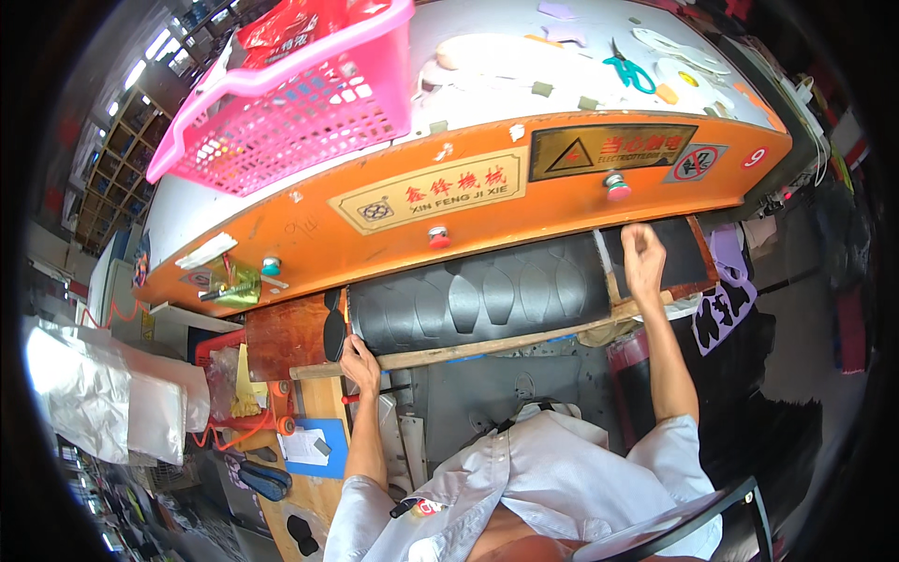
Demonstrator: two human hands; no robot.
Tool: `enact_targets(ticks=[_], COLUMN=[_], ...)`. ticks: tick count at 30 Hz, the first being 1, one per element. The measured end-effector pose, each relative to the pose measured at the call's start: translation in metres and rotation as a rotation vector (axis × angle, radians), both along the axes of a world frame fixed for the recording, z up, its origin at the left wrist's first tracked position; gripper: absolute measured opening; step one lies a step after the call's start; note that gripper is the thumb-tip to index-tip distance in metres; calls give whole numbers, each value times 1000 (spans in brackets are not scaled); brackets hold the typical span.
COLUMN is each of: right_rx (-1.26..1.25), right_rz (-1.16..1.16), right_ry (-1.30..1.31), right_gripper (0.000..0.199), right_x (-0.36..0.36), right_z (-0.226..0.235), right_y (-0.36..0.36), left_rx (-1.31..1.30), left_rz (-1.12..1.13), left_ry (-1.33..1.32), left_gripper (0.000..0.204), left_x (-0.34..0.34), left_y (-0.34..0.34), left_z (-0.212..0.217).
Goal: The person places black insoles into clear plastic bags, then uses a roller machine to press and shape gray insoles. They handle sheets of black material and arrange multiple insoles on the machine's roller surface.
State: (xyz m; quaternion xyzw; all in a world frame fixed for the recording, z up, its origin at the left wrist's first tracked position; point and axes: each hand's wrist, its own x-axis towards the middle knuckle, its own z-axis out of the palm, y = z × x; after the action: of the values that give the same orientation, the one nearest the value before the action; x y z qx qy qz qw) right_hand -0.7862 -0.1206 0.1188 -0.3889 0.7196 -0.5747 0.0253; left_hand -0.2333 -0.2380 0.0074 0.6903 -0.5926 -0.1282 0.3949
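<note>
The left hand [359, 361] rests at the left end of a broad sheet of dark grey material marked with rows of sole-shaped outlines [478, 295], which lies flat on the bed under the long orange machine head [468, 201]. Its fingers are curled on the sheet's near left corner, right beside a loose black sole-shaped cut piece [333, 326]; whether they pinch the sheet or only press on it cannot be told. The right hand [642, 258] is raised at the sheet's right end, fingers closed on the edge where the grey sheet meets a flat black panel [676, 255]. A pale wooden strip [487, 345] runs along the near edge of the sheet between the two hands.

On the white surface on top of the machine stands a pink plastic lattice basket [300, 112], and well to its right lie teal-handled scissors [629, 70] among pale cut shapes. A purple sheet with cut-out holes [726, 300] hangs just right of the black panel. A brown wooden board [286, 332] sits left of the left hand
</note>
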Motion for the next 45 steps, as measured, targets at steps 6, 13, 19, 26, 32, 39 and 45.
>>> enact_targets(ticks=[6, 13, 19, 26, 32, 39, 45], right_rx=[391, 446, 449, 508, 185, 551, 196], right_rz=[-88, -123, -63, -62, -282, 193, 380], right_ry=[41, 291, 245, 95, 202, 384, -544], right_gripper=[41, 46, 48, 49, 25, 76, 60], right_x=[4, 40, 40, 55, 96, 277, 252], right_z=[-77, -102, -108, -129, -74, -59, -75], right_y=[64, 56, 64, 129, 124, -17, 2], left_rx=[25, 42, 9, -46, -118, -91, 129], left_rz=[94, 75, -62, -85, -45, -662, -768], left_ry=[-62, -69, -29, 53, 85, 23, -122], left_gripper=[39, 38, 37, 38, 38, 47, 52], left_x=[-14, -7, 12, 32, 25, -114, -140], left_y=[-9, -7, -3, 59, 126, 70, 86], left_z=[9, 5, -4, -23, 0, 33, 20])
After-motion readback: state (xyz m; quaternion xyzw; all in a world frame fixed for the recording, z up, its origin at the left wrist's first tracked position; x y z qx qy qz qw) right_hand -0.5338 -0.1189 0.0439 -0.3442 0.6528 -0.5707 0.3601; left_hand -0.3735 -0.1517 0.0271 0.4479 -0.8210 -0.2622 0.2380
